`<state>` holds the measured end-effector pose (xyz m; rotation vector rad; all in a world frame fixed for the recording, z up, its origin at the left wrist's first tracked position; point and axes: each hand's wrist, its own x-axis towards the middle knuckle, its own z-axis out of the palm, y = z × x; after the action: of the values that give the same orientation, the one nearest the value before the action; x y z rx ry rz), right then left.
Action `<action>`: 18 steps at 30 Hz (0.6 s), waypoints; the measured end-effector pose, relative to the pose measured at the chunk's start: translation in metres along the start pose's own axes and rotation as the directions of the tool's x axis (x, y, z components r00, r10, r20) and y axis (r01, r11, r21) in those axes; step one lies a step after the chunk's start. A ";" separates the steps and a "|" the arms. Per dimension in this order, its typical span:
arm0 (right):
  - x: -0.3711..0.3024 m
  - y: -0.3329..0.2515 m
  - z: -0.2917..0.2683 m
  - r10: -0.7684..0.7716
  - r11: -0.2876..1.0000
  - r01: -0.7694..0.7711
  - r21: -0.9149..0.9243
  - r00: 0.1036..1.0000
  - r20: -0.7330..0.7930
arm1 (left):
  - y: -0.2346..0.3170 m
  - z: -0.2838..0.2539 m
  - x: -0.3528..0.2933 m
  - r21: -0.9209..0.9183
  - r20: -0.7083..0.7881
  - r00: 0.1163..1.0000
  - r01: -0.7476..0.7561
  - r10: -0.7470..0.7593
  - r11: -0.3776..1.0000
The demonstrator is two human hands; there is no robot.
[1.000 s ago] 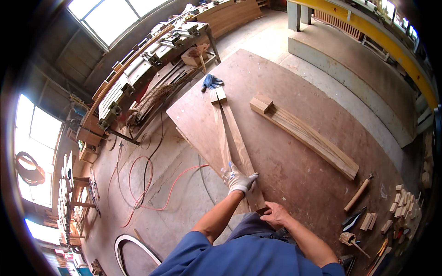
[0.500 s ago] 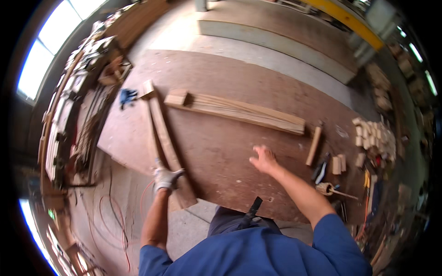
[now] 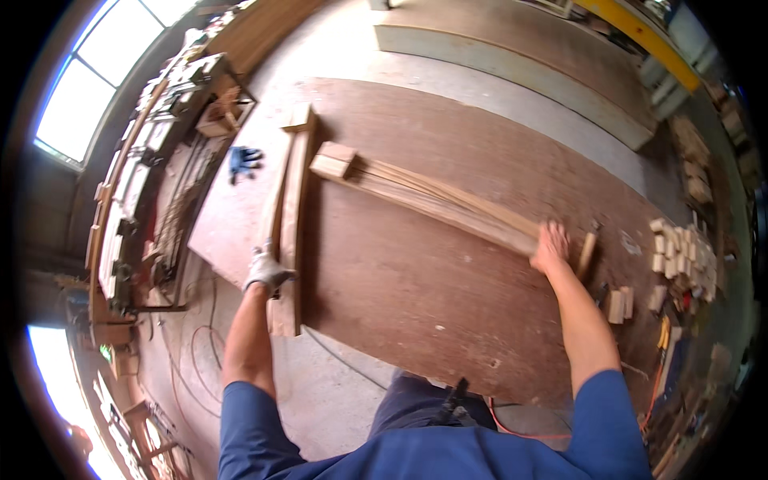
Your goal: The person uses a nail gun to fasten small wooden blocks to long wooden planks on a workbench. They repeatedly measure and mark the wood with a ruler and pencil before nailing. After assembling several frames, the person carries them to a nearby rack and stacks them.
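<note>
Gripping left timbers (image 3: 295, 208) with left fingers (image 3: 260, 256), can't tell about right fingers (image 3: 555, 232) on right timbers (image 3: 440, 202), might whack too-close wooden handle (image 3: 588, 253).

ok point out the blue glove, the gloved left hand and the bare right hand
Blue glove (image 3: 241, 162): head view, middle of the glove.
Gloved left hand (image 3: 267, 270): head view, back of the hand.
Bare right hand (image 3: 551, 246): head view, back of the hand.

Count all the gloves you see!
2: one white fabric glove on the left hand; one blue fabric glove on the brown wooden table. More may hide beneath the blue one.
</note>
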<state>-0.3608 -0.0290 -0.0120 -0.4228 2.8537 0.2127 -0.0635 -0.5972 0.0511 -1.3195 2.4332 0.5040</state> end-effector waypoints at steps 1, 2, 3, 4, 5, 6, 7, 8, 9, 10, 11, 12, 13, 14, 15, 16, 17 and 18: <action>-0.020 -0.008 -0.005 -0.039 0.999 0.039 0.015 0.999 0.022 | -0.016 0.009 0.014 0.080 -0.038 0.999 0.005 -0.002 0.997; -0.042 -0.013 -0.005 -0.064 0.998 0.064 0.021 0.997 0.040 | -0.028 0.017 0.025 0.176 -0.085 0.996 -0.012 0.028 0.984; -0.068 -0.017 0.001 -0.080 0.996 0.079 0.029 0.997 0.021 | -0.024 0.015 0.024 0.151 -0.088 0.996 -0.009 0.023 0.988; -0.096 -0.024 0.007 -0.100 0.994 0.100 0.036 0.995 0.005 | -0.021 0.015 0.019 0.127 -0.089 0.996 -0.001 0.013 0.992; -0.122 -0.030 0.020 -0.076 0.993 0.075 0.089 0.997 0.018 | -0.007 0.008 0.011 0.211 -0.032 0.999 -0.011 0.018 0.977; -0.148 -0.039 0.031 -0.059 0.989 0.054 0.141 0.998 0.032 | -0.017 0.027 0.016 0.207 -0.145 0.985 -0.059 0.090 0.977; -0.175 -0.047 0.037 -0.051 0.982 0.041 0.182 0.997 0.049 | -0.009 0.042 0.007 0.195 -0.234 0.950 -0.164 0.208 0.967; -0.200 -0.054 0.042 -0.044 0.974 0.029 0.225 0.997 0.064 | 0.005 0.058 -0.006 0.193 -0.324 0.891 -0.268 0.319 0.944; -0.224 -0.058 0.047 -0.036 0.961 0.017 0.278 0.997 0.062 | 0.014 0.080 -0.015 0.148 -0.363 0.789 -0.476 0.496 0.867; -0.246 -0.061 0.053 -0.031 0.944 0.007 0.329 0.997 0.069 | 0.026 0.104 -0.029 0.113 -0.402 0.655 -0.658 0.640 0.745; -0.267 -0.060 0.057 -0.002 0.946 -0.025 0.323 0.996 0.084 | 0.066 0.106 -0.074 0.152 -0.277 0.577 -0.763 0.768 0.628; -0.284 -0.062 0.057 0.002 0.946 -0.033 0.322 0.996 0.094 | 0.076 0.140 -0.097 0.114 -0.197 0.502 -0.842 0.842 0.528; -0.303 -0.061 0.059 0.024 0.947 -0.058 0.314 0.993 0.112 | 0.100 0.153 -0.136 -0.011 -0.143 0.417 -0.907 0.897 0.420; -0.322 -0.061 0.061 0.050 0.945 -0.088 0.314 0.991 0.125 | 0.119 0.158 -0.171 -0.036 -0.056 0.350 -0.937 0.935 0.349; -0.337 -0.060 0.062 0.071 0.942 -0.109 0.317 0.989 0.129 | 0.126 0.184 -0.194 -0.047 -0.006 0.287 -0.957 0.958 0.287; -0.348 -0.060 0.063 0.077 0.937 -0.121 0.327 0.986 0.145 | 0.133 0.186 -0.216 -0.066 0.085 0.233 -0.969 0.969 0.239; -0.361 -0.059 0.055 0.087 0.928 -0.142 0.343 0.982 0.169 | 0.137 0.195 -0.233 -0.094 0.107 0.170 -0.979 0.980 0.180; -0.373 -0.054 0.060 0.121 0.910 -0.169 0.378 0.982 0.148 | 0.141 0.199 -0.244 -0.099 0.150 0.128 -0.985 0.980 0.143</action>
<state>0.0151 0.0293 0.0236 -0.1104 2.7134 -0.2933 -0.0331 -0.2565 0.0041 0.6803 2.7697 0.8057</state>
